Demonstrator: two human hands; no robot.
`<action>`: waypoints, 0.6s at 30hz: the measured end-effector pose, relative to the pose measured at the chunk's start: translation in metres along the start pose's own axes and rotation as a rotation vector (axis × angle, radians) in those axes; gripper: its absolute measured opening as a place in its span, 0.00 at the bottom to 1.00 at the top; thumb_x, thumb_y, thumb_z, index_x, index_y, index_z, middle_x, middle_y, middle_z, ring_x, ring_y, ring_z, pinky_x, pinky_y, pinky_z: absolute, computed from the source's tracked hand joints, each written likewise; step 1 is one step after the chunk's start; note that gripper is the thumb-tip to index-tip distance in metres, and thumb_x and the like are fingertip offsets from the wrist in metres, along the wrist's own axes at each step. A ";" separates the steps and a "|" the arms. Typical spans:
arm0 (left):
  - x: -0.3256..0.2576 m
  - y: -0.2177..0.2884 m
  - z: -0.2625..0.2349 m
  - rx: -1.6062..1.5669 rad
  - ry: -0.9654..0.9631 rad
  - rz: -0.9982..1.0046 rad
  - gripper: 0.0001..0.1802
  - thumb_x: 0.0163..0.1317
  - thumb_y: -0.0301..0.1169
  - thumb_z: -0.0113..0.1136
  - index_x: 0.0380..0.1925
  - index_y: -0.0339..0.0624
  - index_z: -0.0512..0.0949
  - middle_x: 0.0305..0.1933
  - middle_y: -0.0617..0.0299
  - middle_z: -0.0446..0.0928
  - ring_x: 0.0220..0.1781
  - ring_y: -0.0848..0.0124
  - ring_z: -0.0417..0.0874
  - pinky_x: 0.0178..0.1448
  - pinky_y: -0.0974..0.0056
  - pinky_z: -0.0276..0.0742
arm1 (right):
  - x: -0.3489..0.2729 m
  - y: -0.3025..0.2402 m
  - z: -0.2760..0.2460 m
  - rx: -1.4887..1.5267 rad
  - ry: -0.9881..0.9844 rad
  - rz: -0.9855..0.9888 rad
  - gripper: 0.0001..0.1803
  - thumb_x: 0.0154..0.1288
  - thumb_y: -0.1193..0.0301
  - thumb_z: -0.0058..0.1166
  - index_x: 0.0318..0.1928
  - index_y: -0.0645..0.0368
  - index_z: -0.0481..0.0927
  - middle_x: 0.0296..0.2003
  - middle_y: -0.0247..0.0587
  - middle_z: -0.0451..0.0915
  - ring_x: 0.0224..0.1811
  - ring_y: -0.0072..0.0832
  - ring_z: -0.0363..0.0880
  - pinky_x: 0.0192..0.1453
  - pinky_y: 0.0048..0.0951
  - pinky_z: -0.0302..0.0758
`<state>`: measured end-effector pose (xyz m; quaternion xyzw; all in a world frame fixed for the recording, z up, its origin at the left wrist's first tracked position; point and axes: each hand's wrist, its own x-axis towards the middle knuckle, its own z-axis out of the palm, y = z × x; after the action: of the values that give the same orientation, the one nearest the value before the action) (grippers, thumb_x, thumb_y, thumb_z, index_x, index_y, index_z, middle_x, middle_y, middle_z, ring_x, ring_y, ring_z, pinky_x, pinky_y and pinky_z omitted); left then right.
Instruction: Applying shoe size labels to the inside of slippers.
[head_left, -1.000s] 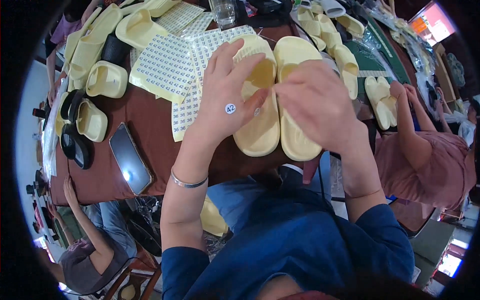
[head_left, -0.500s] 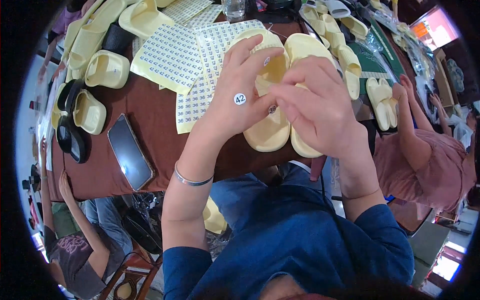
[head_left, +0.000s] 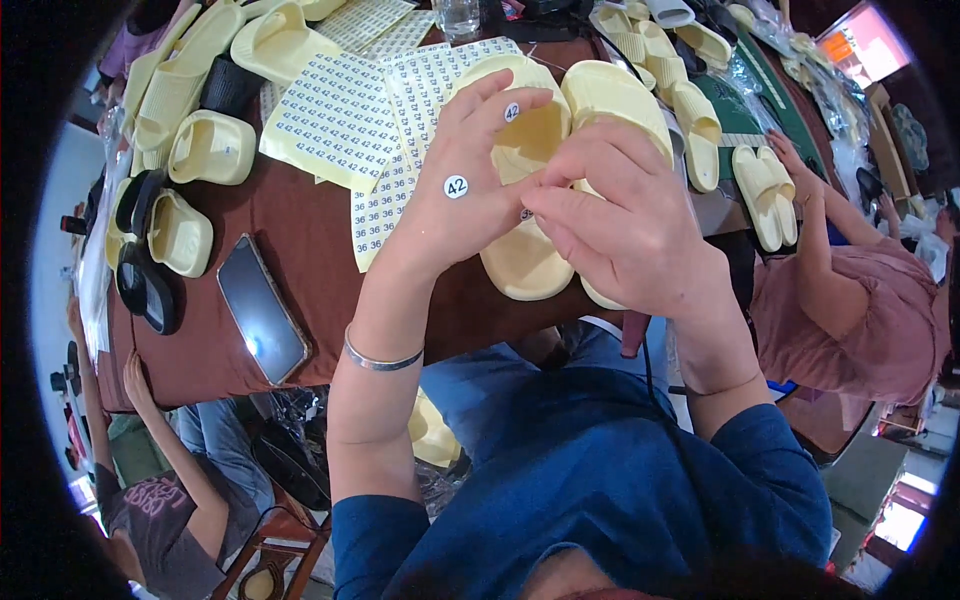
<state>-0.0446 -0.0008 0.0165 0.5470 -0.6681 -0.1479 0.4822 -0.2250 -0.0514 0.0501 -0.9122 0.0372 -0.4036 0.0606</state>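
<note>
My left hand is raised over a pair of pale yellow slide slippers, its fingers apart and curved, holding nothing visible. One round white sticker is on the back of this hand and another sticker on a finger. My right hand is closed in a pinch at the left thumb's tip; whatever lies between its fingertips is hidden. Beneath the hands are the left slipper and the right slipper, side by side, toes away from me. A small round printed mark shows partly beside the left thumb.
Sticker sheets overlap left of the slippers. A phone lies on the brown cloth, with more yellow slippers and black ones beyond. A water glass stands at the back. Co-workers sit at left and right.
My left hand has moved slightly left, and my right hand has followed, its pinch now against the left thumb tip. The co-worker's hands at right have shifted.
</note>
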 end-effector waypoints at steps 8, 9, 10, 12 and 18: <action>0.001 -0.005 0.004 0.002 0.000 0.050 0.32 0.51 0.32 0.76 0.59 0.47 0.77 0.68 0.45 0.69 0.73 0.48 0.67 0.74 0.51 0.64 | -0.004 0.000 -0.006 -0.025 0.035 -0.003 0.11 0.45 0.75 0.62 0.34 0.60 0.82 0.36 0.39 0.78 0.43 0.39 0.78 0.52 0.39 0.76; 0.001 -0.005 0.004 0.016 0.018 0.042 0.32 0.51 0.32 0.76 0.59 0.47 0.78 0.68 0.45 0.69 0.73 0.48 0.67 0.74 0.51 0.64 | -0.005 0.003 -0.009 0.013 0.050 -0.014 0.10 0.46 0.75 0.62 0.34 0.60 0.81 0.36 0.39 0.79 0.42 0.40 0.78 0.52 0.39 0.76; 0.001 -0.003 0.001 0.038 0.039 0.034 0.31 0.52 0.32 0.76 0.58 0.46 0.78 0.68 0.44 0.69 0.72 0.48 0.68 0.74 0.51 0.64 | -0.005 0.005 -0.013 0.054 0.069 -0.031 0.10 0.47 0.76 0.62 0.34 0.60 0.81 0.36 0.40 0.79 0.42 0.41 0.79 0.51 0.39 0.77; 0.000 -0.002 -0.003 0.065 0.053 0.031 0.30 0.53 0.34 0.75 0.57 0.44 0.78 0.67 0.44 0.70 0.72 0.49 0.69 0.74 0.52 0.65 | -0.011 0.013 -0.036 0.067 0.016 0.023 0.10 0.53 0.81 0.63 0.38 0.63 0.81 0.40 0.45 0.79 0.46 0.46 0.78 0.53 0.42 0.76; 0.005 -0.003 0.003 0.086 0.054 0.061 0.27 0.57 0.37 0.73 0.56 0.41 0.79 0.65 0.44 0.72 0.72 0.50 0.70 0.72 0.52 0.67 | -0.045 0.016 -0.070 -0.027 -0.344 0.275 0.07 0.58 0.79 0.60 0.38 0.64 0.79 0.38 0.45 0.78 0.44 0.46 0.77 0.49 0.41 0.75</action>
<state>-0.0450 -0.0073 0.0146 0.5502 -0.6772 -0.0895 0.4803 -0.3080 -0.0680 0.0615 -0.9547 0.1558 -0.2293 0.1082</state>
